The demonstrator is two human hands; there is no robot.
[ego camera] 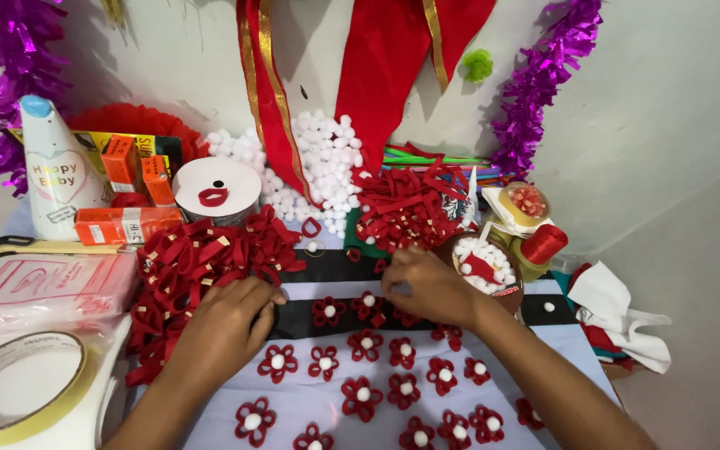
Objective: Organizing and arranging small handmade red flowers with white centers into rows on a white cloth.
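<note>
At centre frame, the right hand (431,287) curls its grip over a red ribbon flower (368,305) just left of its fingertips (whether it pinches is unclear). The left hand (227,325) rests half-clenched against the ribbon-loop pile (202,258), farther from that flower.

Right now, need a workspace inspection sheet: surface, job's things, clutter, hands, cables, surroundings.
Surface: pale blue table, black strip across its middle.
Job's things: finished red ribbon flowers with white pompom centres in rows; red ribbon loops pile at the left hand; second loop pile.
Clutter: white pompoms, tape roll, orange boxes, party hat, red thread spool.
Hands: left hand on the loops pile; right hand over the flowers; grip unclear.
Cables: nothing seen.
Surroundings: purple tinsel, red cloth on wall.
</note>
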